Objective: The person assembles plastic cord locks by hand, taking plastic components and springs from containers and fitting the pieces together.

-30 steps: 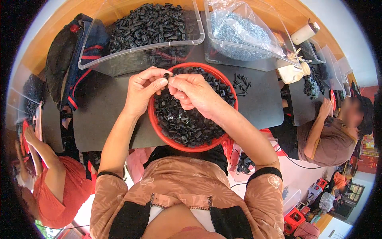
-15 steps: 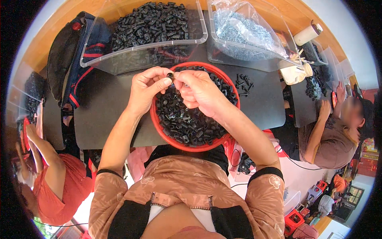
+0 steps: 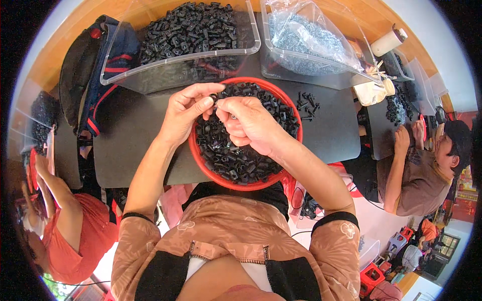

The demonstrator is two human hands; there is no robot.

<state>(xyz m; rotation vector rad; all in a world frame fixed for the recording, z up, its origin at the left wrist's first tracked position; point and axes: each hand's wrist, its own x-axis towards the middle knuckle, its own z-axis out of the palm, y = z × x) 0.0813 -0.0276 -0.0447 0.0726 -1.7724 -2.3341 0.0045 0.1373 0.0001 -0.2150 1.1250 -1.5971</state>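
Your dark surface [image 3: 133,135] carries two clear bins [image 3: 150,80] [image 3: 301,78] beyond your hands [image 3: 186,108] [image 3: 248,120] and loose black pieces [image 3: 308,106] to their right; below them, a red basin [image 3: 243,187] overlaps its edge.

A dark table [image 3: 130,135] was bordered on its far side by an orange-brown wooden surface [image 3: 374,15], with a white wall [image 3: 434,42] seen beyond at right. Pale floor [image 3: 379,220] was brightly lit; at near right, a red stool [image 3: 371,275] and a paned window [image 3: 448,244] were shown.
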